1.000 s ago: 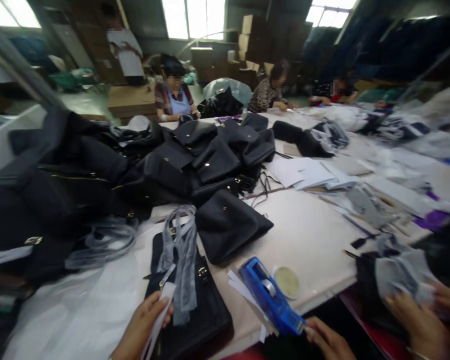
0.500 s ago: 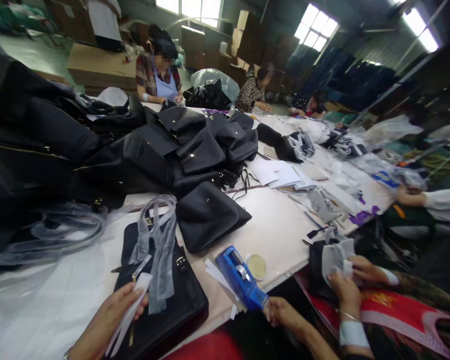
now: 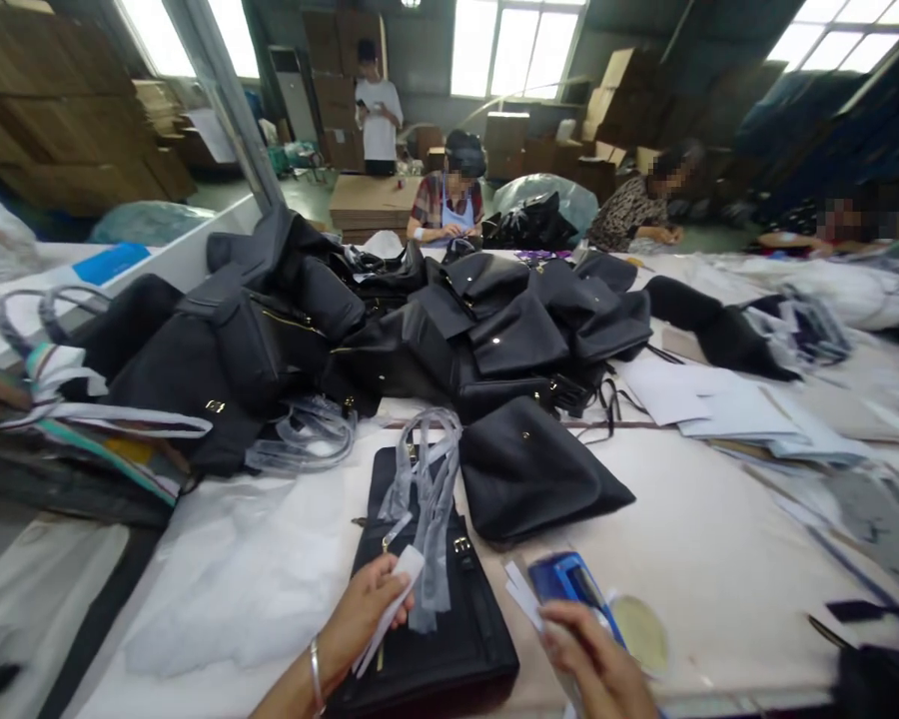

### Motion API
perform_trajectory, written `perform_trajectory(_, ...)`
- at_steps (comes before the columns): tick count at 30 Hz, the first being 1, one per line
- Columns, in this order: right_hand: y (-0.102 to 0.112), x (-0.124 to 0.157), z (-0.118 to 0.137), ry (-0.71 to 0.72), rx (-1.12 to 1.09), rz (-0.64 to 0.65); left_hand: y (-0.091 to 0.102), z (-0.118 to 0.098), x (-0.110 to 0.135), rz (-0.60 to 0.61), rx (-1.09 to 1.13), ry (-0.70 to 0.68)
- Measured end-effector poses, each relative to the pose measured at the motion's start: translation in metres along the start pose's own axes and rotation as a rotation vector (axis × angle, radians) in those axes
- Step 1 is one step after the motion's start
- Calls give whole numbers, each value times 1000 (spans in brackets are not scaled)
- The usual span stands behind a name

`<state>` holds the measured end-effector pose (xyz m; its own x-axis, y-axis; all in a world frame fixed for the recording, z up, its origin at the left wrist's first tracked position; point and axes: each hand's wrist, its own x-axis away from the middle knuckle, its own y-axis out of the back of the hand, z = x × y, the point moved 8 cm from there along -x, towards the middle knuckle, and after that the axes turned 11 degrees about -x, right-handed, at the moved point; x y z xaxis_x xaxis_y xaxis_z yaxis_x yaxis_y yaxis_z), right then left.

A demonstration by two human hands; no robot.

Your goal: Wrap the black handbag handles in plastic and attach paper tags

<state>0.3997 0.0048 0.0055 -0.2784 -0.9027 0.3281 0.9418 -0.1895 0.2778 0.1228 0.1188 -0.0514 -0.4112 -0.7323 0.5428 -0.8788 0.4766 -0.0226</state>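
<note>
In the left hand (image 3: 371, 599), pinched between thumb and curled fingers, a slim, flat white strip (image 3: 410, 564), smooth and paper-like, slanting back toward a wrist with a silver bangle (image 3: 315, 676). At the right hand (image 3: 591, 654), fingers bent in over the near part of a blue tape dispenser (image 3: 558, 577) of hard, glossy plastic; hard to tell whether gripping or merely touching. Below the left hand, flat on the surface (image 3: 719, 559), a black bag (image 3: 468, 629), boxy, smooth and leather-like, with a gold-toned buckle (image 3: 461, 545) and straps (image 3: 435, 519) sleeved in cloudy, crinkled plastic, trailing just beside the left fingers. Between bag and dispenser, loose paper slips (image 3: 522, 596); just right of the dispenser, a round, yellowish disc (image 3: 642, 634). Left of the bag, a spread of thin, whitish sheeting (image 3: 232, 579). Beyond, right of the straps, a slack dark pouch (image 3: 531, 479), tapered to a corner; to the left, a plastic-wrapped coil (image 3: 311, 434). Farther off, a creased, dully shining heap of bags (image 3: 397, 350) and, rightward, overlapping white sheets (image 3: 734, 409). Across the surface, a person in a plaid top (image 3: 449, 210); behind, a person in a white shirt (image 3: 380, 118), stacked cardboard boxes (image 3: 60, 110) and bright windows (image 3: 516, 48).
</note>
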Motion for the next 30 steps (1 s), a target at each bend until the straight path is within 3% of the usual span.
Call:
perform_trajectory(2, -80, -19, 44, 98, -41, 237, 0, -2, 2, 2, 6, -15)
perform_trajectory(3, -109, -27, 58, 138, -52, 287, 0, -3, 3, -2, 12, -24)
perform_trajectory(6, -158, -47, 78, 269, -49, 356, 4, -4, 4, -25, 20, -51)
perform_trajectory(14, -181, -68, 82, 413, 188, 408, 12, -2, 1, -33, -16, -67)
perform_trajectory(18, -181, -81, 74, 301, 245, 377, 13, -6, 0, -1, -47, -63)
perform_trajectory(23, -186, -96, 55, 125, -28, 388, 17, -4, -5, 50, 62, -29)
perform_trajectory(30, -214, -105, 28, 24, -315, 339, 20, 7, -11, 173, 513, 94)
